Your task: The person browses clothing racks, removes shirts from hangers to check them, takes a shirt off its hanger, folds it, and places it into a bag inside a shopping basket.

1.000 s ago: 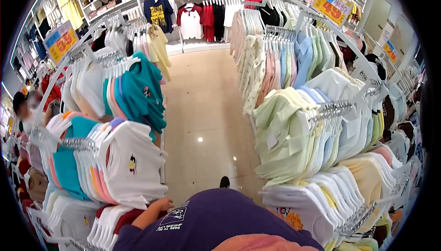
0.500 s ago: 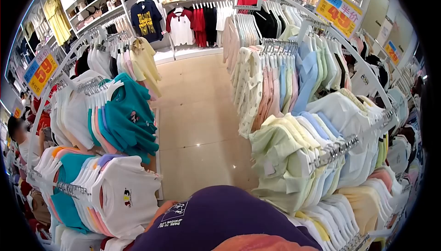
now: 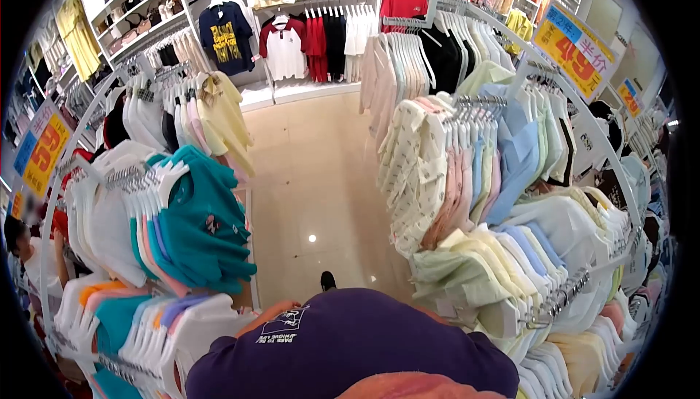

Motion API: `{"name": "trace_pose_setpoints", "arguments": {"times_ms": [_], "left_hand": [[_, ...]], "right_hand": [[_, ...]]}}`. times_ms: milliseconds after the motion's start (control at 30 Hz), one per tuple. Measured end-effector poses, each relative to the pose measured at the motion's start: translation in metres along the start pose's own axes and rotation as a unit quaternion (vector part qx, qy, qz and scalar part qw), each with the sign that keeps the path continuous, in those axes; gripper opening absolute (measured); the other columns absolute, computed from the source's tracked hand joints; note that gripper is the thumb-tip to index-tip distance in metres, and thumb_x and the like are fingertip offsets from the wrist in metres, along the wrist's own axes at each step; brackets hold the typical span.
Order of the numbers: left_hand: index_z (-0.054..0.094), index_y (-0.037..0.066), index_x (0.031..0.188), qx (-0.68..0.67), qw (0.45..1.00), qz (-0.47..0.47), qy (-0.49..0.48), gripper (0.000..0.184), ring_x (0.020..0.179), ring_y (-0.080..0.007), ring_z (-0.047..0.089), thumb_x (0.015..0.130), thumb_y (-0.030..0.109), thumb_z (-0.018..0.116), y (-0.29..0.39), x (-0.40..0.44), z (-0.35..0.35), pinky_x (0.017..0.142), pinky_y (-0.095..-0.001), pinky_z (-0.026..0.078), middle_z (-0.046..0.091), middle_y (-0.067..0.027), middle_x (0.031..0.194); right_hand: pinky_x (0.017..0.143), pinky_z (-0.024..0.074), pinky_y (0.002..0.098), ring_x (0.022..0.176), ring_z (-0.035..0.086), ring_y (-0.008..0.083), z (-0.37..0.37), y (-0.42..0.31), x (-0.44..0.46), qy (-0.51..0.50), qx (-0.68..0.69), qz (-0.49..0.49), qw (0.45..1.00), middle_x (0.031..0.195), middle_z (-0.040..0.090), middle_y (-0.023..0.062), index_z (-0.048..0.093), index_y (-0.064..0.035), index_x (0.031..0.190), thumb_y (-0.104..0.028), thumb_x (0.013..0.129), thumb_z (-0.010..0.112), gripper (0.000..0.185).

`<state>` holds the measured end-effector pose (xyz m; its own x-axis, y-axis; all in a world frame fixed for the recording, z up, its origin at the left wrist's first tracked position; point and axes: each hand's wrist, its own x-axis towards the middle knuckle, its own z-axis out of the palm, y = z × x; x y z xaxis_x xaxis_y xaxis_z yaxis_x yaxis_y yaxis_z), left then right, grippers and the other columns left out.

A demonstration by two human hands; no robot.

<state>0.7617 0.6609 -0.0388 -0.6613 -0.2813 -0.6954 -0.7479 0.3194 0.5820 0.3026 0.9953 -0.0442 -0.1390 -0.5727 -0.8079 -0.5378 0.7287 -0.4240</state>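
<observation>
My left hand [image 3: 283, 305] shows only in part at the left edge of my purple shirt [image 3: 350, 341], low in the view; its fingers are too small and hidden to read. White shirts on hangers [image 3: 208, 326] hang just left of it. Of my right side only a sliver of arm shows at the shirt's right edge, and the hand itself is hidden. Pale green and yellow shirts [image 3: 467, 275] hang to the right. A dark shoe tip [image 3: 327, 280] shows beyond the shirt.
A tiled aisle [image 3: 306, 180] runs between racks, with teal shirts [image 3: 204, 217] left and a patterned shirt [image 3: 412, 173] right. Wall shelves [image 3: 138, 27] stand at the far end. Another person [image 3: 33, 253] is at the far left.
The racks have shifted nearer and lower in view as I moved along the aisle. My left hand, earlier beside the left rack's clothes, now shows close to my shirt.
</observation>
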Motion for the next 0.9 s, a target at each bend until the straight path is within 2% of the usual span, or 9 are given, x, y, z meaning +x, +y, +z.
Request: {"name": "trace_pose_setpoints", "arguments": {"times_ms": [133,200,267,367,467,567,667,767,900], "left_hand": [[0.067,0.007,0.128,-0.001,1.000,0.021,0.016,0.060,0.111,-0.0341,0.067,0.087,0.051,0.069,-0.038,0.042,-0.067,0.097,-0.0402,0.052,0.070,-0.0207,0.119],[0.067,0.004,0.127,-0.034,0.997,-0.029,0.055,0.060,0.110,-0.0333,0.068,0.088,0.049,0.069,-0.055,0.063,-0.084,0.095,-0.0397,0.052,0.070,-0.0226,0.118],[0.067,0.002,0.126,-0.117,0.991,-0.031,0.065,0.060,0.109,-0.0333,0.068,0.088,0.048,0.069,-0.048,0.034,-0.124,0.094,-0.0395,0.053,0.070,-0.0230,0.117],[0.067,0.003,0.127,-0.117,0.985,-0.098,0.079,0.058,0.111,-0.0330,0.068,0.087,0.045,0.070,-0.035,0.012,-0.162,0.094,-0.0398,0.053,0.070,-0.0218,0.118],[0.066,0.003,0.127,-0.063,0.987,-0.138,0.043,0.060,0.113,-0.0338,0.066,0.086,0.046,0.068,-0.015,-0.012,-0.196,0.096,-0.0407,0.052,0.069,-0.0203,0.121],[0.067,0.005,0.127,-0.040,0.987,-0.155,0.007,0.059,0.113,-0.0346,0.066,0.086,0.047,0.067,-0.020,-0.014,-0.213,0.097,-0.0413,0.051,0.069,-0.0203,0.122],[0.067,0.007,0.127,-0.027,0.990,-0.137,-0.010,0.058,0.113,-0.0353,0.066,0.086,0.047,0.066,-0.024,0.006,-0.229,0.097,-0.0419,0.051,0.069,-0.0202,0.122],[0.068,0.008,0.127,-0.006,0.995,-0.095,-0.020,0.057,0.114,-0.0361,0.065,0.086,0.048,0.065,-0.020,0.047,-0.248,0.097,-0.0426,0.051,0.068,-0.0202,0.123],[0.068,0.010,0.127,0.029,0.999,-0.029,-0.027,0.056,0.114,-0.0372,0.065,0.087,0.049,0.064,0.000,0.105,-0.284,0.097,-0.0434,0.050,0.068,-0.0202,0.123]], "right_hand": [[0.066,0.0555,0.0342,0.069,0.070,0.0206,-0.038,-0.056,0.034,0.023,0.016,0.005,1.000,0.085,0.075,0.0085,0.075,-0.0069,0.099,-0.041,0.089,0.067,0.036],[0.064,0.0552,0.0333,0.066,0.069,0.0193,-0.066,-0.095,0.040,0.058,0.057,-0.012,0.997,0.083,0.074,0.0080,0.075,-0.0061,0.100,-0.039,0.088,0.068,0.036],[0.060,0.0545,0.0319,0.062,0.067,0.0173,-0.088,-0.130,0.041,0.097,0.112,-0.036,0.988,0.080,0.073,0.0072,0.074,-0.0047,0.101,-0.038,0.088,0.069,0.036],[0.062,0.0550,0.0324,0.062,0.068,0.0172,-0.096,-0.140,0.078,0.116,0.200,-0.055,0.971,0.080,0.074,0.0079,0.073,-0.0043,0.105,-0.037,0.087,0.071,0.037],[0.065,0.0558,0.0327,0.064,0.070,0.0177,-0.117,-0.154,0.090,0.100,0.163,-0.051,0.980,0.081,0.074,0.0087,0.073,-0.0044,0.107,-0.038,0.087,0.071,0.039],[0.068,0.0559,0.0324,0.067,0.071,0.0181,-0.133,-0.167,0.096,0.125,0.135,-0.024,0.983,0.081,0.075,0.0086,0.073,-0.0049,0.108,-0.037,0.087,0.072,0.039],[0.067,0.0562,0.0319,0.068,0.071,0.0160,-0.144,-0.170,0.109,0.111,0.101,-0.016,0.989,0.081,0.075,0.0079,0.072,-0.0029,0.111,-0.039,0.088,0.070,0.043],[0.066,0.0560,0.0330,0.067,0.071,0.0179,-0.160,-0.175,0.127,0.065,0.036,-0.003,0.997,0.081,0.075,0.0087,0.073,-0.0045,0.108,-0.041,0.087,0.070,0.043],[0.072,0.0556,0.0346,0.076,0.072,0.0211,-0.180,-0.177,0.167,0.046,0.053,-0.002,0.998,0.085,0.075,0.0118,0.074,-0.0054,0.107,-0.041,0.085,0.070,0.042]]}}
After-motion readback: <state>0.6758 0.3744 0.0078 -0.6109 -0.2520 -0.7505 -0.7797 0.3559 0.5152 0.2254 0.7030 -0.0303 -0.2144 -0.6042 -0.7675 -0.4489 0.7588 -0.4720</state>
